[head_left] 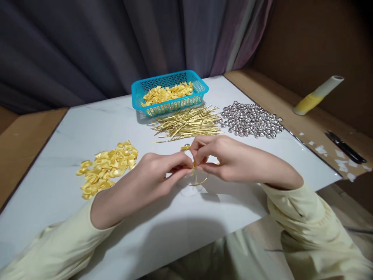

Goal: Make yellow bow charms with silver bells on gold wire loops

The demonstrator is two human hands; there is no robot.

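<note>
Over the white table, my left hand and my right hand meet fingertip to fingertip. Both are closed in a pinch on a thin gold cord, which curves in a loop below the fingers. Just beyond the fingertips shows a small yellow bow with a silver bead by it. A clear round object, hard to make out, is under the hands. To the left of my left hand lies a pile of yellow satin bows. The exact pinch point is partly hidden by my fingers.
A blue basket of yellow bows stands at the back. Before it lies a heap of gold cords, with silver beads to the right. Further right are a yellow-and-white roll, a black pen-like tool and paper scraps.
</note>
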